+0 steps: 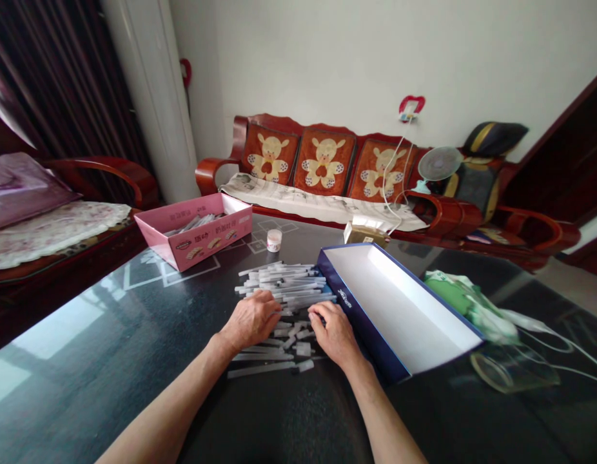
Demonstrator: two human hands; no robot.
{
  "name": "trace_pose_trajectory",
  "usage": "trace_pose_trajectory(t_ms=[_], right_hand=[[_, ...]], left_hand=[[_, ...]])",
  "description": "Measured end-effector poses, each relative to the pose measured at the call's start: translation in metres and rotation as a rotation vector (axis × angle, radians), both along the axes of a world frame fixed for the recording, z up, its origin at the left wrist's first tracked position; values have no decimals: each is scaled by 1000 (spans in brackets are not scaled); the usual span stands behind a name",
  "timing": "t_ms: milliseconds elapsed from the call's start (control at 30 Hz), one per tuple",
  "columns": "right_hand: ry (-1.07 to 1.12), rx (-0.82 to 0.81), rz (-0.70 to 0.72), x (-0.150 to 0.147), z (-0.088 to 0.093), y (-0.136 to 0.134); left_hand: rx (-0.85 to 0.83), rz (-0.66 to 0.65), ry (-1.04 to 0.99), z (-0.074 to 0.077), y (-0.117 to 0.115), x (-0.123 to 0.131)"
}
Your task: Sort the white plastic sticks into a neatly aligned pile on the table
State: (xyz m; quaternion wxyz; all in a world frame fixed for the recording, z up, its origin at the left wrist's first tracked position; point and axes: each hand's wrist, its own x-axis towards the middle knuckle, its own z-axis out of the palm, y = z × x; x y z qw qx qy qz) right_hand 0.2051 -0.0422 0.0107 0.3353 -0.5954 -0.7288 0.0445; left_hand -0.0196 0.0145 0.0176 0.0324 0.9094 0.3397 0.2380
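Observation:
A pile of several thin white sticks (283,283) lies on the dark glossy table (109,361). My left hand (253,320) rests palm down on the near part of the pile, fingers curled over some sticks. Just to its right, my right hand (333,332) is also knuckles up with fingers bent onto small white pieces (298,335). What either hand grips is hidden under the fingers. A long blue box (356,316) with a white inside stands open right beside my right hand.
A pink carton (196,241) holding more sticks sits at the back left. A small white jar (274,240) and a tan box (363,233) stand behind the pile. Green-white bag (467,303), cables and a clear lid lie right. A red wooden sofa (327,167) is beyond.

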Motion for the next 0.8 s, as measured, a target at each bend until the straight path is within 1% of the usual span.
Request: trace_pose_trajectory(t_ms=[100,200,300,367,433,500,567,633,800], right_hand=[[-88,-45,2,-6,0,-2],[-112,-85,1,-10,2,-4],[-58,-36,-15,-9,1,-3],[-25,19,-43,-8,2,0],[-27,66,-72,-8,4,5],[-74,89,-74,-11,9,12],[-153,77,-60,-15,13,20],[-224,47,-84,-19,15,27],[-289,18,-112,-20,11,33]], left_hand=[[-21,-24,40,2,-2,0],[-25,-22,64,5,-3,2],[-30,-32,70,7,-4,2],[-18,-19,29,5,-3,3],[15,37,-45,1,-1,3],[65,141,-123,-3,1,2],[112,255,-187,-8,4,1],[136,332,-235,-10,6,0],[156,388,-297,-10,8,-2]])
